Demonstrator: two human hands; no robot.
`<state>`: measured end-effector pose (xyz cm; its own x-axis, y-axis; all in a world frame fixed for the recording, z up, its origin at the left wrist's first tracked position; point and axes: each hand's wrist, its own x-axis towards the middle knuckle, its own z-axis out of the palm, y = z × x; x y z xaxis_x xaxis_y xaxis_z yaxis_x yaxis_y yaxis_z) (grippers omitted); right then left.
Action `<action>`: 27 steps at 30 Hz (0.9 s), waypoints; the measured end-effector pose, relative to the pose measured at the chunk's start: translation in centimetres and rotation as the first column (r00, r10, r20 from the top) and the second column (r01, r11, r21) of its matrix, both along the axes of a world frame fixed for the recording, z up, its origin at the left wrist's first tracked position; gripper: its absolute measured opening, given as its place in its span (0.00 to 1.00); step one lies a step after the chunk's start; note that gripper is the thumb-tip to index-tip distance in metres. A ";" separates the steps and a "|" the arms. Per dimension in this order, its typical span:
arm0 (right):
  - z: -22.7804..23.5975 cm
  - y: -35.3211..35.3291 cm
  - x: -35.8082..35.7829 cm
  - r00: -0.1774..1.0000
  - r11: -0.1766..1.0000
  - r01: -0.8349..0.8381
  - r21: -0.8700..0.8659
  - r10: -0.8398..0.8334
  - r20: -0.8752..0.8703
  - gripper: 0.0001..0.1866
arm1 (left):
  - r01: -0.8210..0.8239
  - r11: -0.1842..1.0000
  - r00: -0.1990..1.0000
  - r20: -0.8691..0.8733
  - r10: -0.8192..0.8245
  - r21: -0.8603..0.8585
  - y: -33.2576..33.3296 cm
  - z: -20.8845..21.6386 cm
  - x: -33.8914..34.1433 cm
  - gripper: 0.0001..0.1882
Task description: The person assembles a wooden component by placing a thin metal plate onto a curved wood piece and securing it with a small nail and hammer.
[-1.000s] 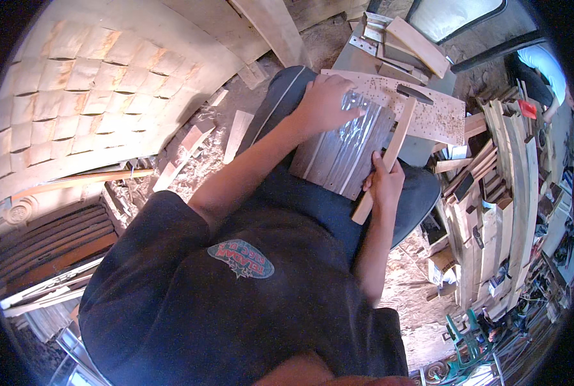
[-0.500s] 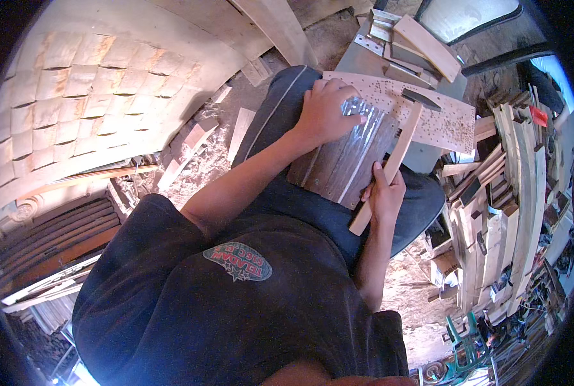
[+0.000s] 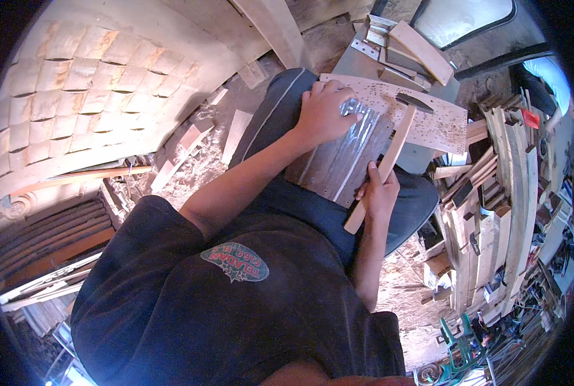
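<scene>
Left hand (image 3: 322, 116) presses the grey ridged metal sheet (image 3: 341, 157) flat; right hand (image 3: 378, 193) grips the wooden-handled hammer (image 3: 390, 154). Strike clear of fingertips.

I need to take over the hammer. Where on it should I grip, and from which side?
Grip the hammer on its wooden handle near the lower free end, where the right hand has it now, coming from the right. The handle slants up to the dark head over the perforated board, and the left hand on the metal sheet probably blocks the other side.
</scene>
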<state>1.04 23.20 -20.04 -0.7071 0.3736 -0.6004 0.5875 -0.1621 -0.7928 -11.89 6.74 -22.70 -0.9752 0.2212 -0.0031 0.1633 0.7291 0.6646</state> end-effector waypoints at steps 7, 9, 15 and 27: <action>-0.6 0.0 0.1 1.000 1.000 0.001 -0.003 -0.001 0.001 0.12 | -0.001 1.000 1.000 -0.017 0.001 0.005 0.0 -0.3 0.0 0.21; -0.9 0.2 0.3 1.000 1.000 0.003 -0.007 -0.003 -0.005 0.12 | 0.000 1.000 1.000 -0.014 0.000 0.015 0.0 -0.7 -0.1 0.21; -0.3 0.0 0.0 0.999 1.000 -0.004 -0.017 0.005 0.035 0.12 | 0.005 0.999 1.000 0.014 -0.005 0.038 -0.2 -0.7 -0.4 0.20; -0.4 -0.2 -0.1 1.000 0.999 0.014 0.031 -0.015 0.023 0.11 | 0.006 0.999 0.999 0.051 -0.007 0.033 0.0 0.1 -0.2 0.22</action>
<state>0.90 22.99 -20.44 -0.6872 0.4026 -0.6047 0.6038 -0.1462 -0.7836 -12.14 6.76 -22.64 -0.9725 0.2284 -0.0453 0.1334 0.7061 0.6954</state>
